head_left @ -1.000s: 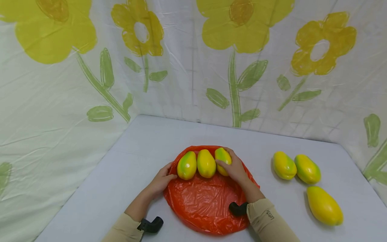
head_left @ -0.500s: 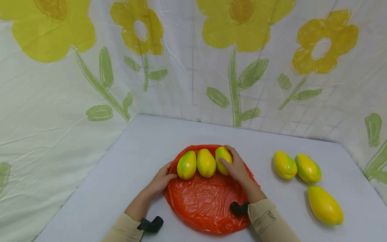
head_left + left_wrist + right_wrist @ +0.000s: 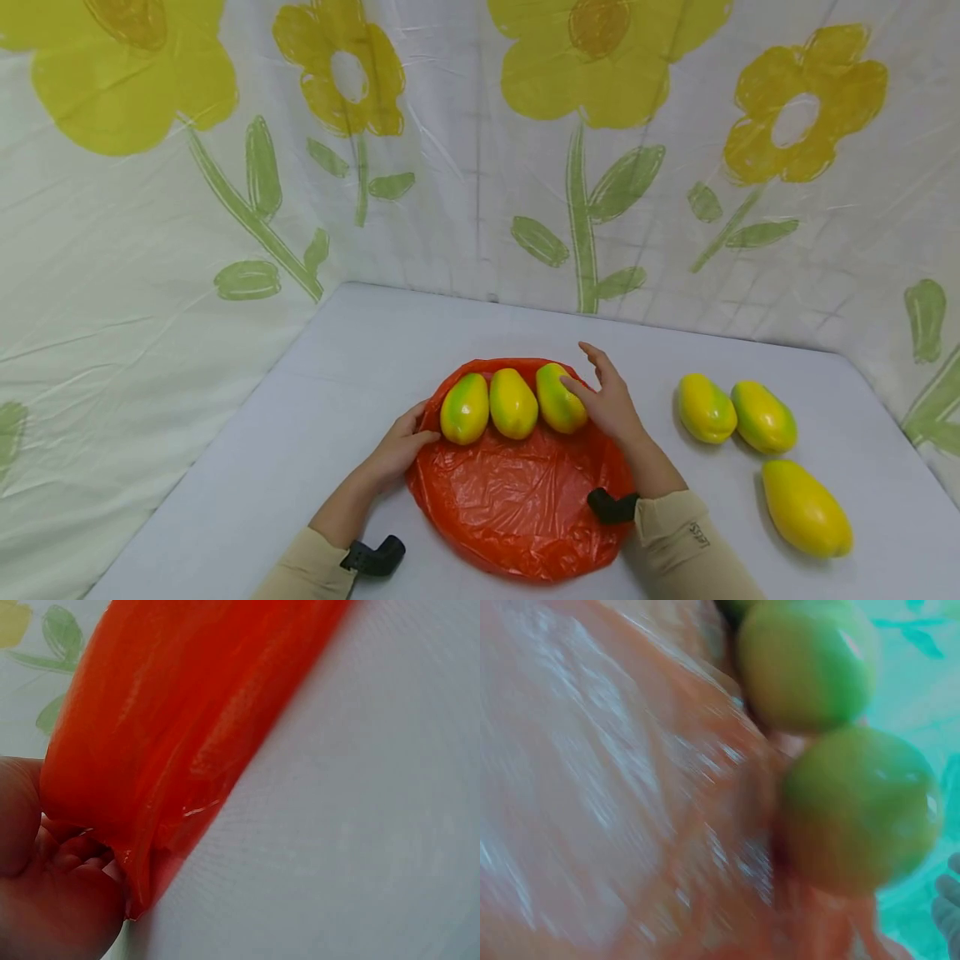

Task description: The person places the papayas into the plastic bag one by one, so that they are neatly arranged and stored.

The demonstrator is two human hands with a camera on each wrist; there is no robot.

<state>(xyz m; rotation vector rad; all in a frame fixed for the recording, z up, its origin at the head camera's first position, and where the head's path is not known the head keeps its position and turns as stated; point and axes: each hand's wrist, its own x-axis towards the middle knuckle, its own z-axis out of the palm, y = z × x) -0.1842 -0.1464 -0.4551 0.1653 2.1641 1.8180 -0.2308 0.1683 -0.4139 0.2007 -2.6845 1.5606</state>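
A red plastic bag (image 3: pixel 517 508) lies spread in a round shape, its edge standing up. Along its far side sit three yellow-green papayas in a row: a left papaya (image 3: pixel 464 410), a middle papaya (image 3: pixel 513 405) and a right papaya (image 3: pixel 557 402). My left hand (image 3: pixel 401 450) grips the bag's left edge, thumb over the rim; in the left wrist view its fingers curl behind the red plastic (image 3: pixel 150 735). At the right papaya, my right hand (image 3: pixel 613 407) is spread, thumb overlapping the fruit and fingers raised away. The right wrist view is blurred, with fingertips (image 3: pixel 949 896) at its edge.
On the white table (image 3: pixel 360 367), to the right of the bag, lie three more papayas: two side by side, a far papaya (image 3: pixel 707 408) and its neighbour (image 3: pixel 764 417), and a larger one (image 3: pixel 806 508) nearer. A flower-printed curtain (image 3: pixel 450 208) hangs behind and at the sides.
My right hand has let go of the right papaya, opened its fingers and moved right. That papaya now shows more fully, shifted slightly right. My left hand stays on the bag.
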